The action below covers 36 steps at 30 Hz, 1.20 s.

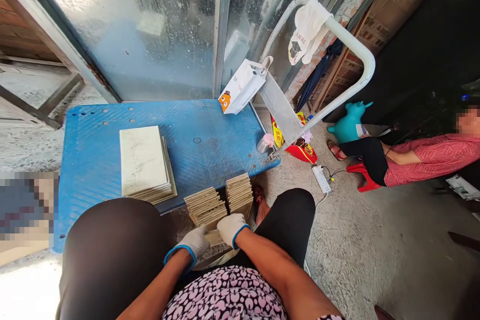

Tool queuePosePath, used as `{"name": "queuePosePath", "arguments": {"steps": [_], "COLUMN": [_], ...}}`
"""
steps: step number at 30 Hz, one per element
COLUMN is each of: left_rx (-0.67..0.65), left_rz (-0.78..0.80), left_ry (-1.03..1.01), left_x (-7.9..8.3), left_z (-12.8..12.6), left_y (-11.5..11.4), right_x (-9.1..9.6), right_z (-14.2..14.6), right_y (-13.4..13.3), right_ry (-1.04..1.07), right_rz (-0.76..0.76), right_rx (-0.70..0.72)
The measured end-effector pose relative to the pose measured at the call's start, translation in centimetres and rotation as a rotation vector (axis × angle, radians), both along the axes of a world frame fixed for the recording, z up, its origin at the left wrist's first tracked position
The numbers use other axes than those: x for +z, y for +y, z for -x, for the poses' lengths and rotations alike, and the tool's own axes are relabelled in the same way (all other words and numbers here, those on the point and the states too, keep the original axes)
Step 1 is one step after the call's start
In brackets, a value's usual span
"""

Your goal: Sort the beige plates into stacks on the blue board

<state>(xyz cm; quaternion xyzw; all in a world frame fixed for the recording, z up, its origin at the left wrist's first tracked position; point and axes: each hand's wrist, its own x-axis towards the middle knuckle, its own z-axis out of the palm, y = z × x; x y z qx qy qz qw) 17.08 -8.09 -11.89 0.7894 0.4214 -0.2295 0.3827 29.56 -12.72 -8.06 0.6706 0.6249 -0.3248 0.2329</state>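
Both my hands wear white gloves with blue cuffs and meet between my knees. My left hand (195, 242) and my right hand (230, 227) are closed on the near end of a bundle of thin tan tiles (213, 236). Just beyond them, two rows of the same tiles stand on edge: a left stack (204, 205) and a right stack (239, 192), against the edge of a blue platform cart (210, 145). On the cart lies a flat pile of larger pale tiles (144, 162).
A white paper bag (240, 87) stands at the cart's far corner beside its white handle (356, 45) draped with cloth. A small cup (265, 143), a power strip (321, 178) and another seated person (412, 157) are at right. Glass panels stand behind.
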Motion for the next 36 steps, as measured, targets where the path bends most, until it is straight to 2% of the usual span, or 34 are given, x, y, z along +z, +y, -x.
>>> {"name": "queuePosePath", "arguments": {"steps": [4, 8, 14, 17, 18, 20, 25, 28, 30, 32, 36], "left_rx": [0.024, 0.063, 0.301, 0.352, 0.363, 0.409, 0.653, 0.807, 0.932, 1.036, 1.250], "left_rz": [-0.002, 0.057, 0.330, 0.439, 0.467, 0.521, 0.604, 0.642, 0.653, 0.677, 0.733], "left_ry": [0.042, -0.057, -0.521, -0.717, -0.765, -0.840, -0.969, -1.039, -1.077, -1.089, -1.028], "left_x": [1.5, 2.6, 3.6, 3.9, 4.0, 4.3, 5.5, 5.8, 5.6, 5.2, 4.0], "left_z": [0.0, 0.4, 0.7, 0.6, 0.5, 0.3, 0.1, 0.2, 0.2, 0.0, -0.9], "left_y": [0.8, 1.0, 1.5, 1.4, 1.3, 1.2, 1.2, 1.7, 2.1, 2.4, 3.0], "right_x": [1.9, 4.8, 9.7, 11.9, 12.6, 13.9, 16.0, 15.6, 14.3, 12.3, 7.1], "right_z": [-0.9, -2.2, -5.1, -7.2, -7.8, -9.1, -10.2, -9.2, -8.1, -7.2, -5.8], "right_y": [0.4, 0.3, 0.1, 0.1, 0.2, 0.5, 2.6, 4.4, 5.4, 6.0, 5.7], "right_ry": [-0.005, -0.003, 0.023, 0.038, 0.070, 0.222, 0.567, 0.727, 0.826, 0.862, 0.776], "right_rz": [0.023, -0.024, -0.121, -0.173, -0.199, -0.274, -0.373, -0.463, -0.589, -0.670, -0.628], "right_rx": [-0.018, -0.040, -0.053, -0.070, -0.094, -0.231, -0.569, -0.807, -0.983, -1.074, -1.201]}}
